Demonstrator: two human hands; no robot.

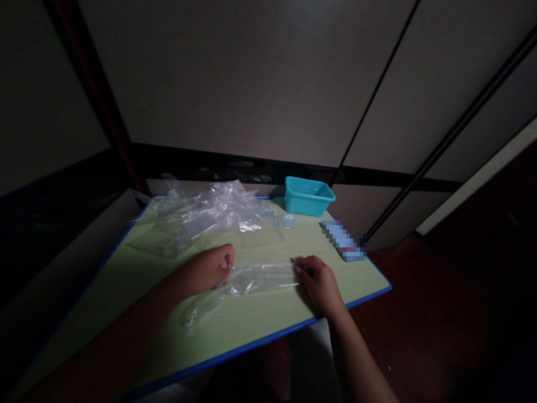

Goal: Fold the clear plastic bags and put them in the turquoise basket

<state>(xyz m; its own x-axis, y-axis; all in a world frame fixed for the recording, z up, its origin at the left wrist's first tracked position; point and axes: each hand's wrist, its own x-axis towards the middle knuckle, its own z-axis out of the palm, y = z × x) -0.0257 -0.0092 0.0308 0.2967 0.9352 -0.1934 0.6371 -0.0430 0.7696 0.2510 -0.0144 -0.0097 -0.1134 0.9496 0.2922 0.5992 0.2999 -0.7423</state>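
A clear plastic bag [260, 278] lies flat on the pale green table [251, 324] between my two hands. My left hand [213, 267] has its fingers curled and pinches the bag's left end. My right hand [319, 280] pinches the bag's right end with closed fingers. Part of the plastic trails down toward the front left below my left hand.
A heap of crumpled clear plastic bags [201, 215] fills the far left of the table. A teal plastic tub [308, 196] stands at the far edge. A small clear square piece [286, 221] and a flat blurred object [344, 240] lie nearby. A blue rim [369, 296] edges the table.
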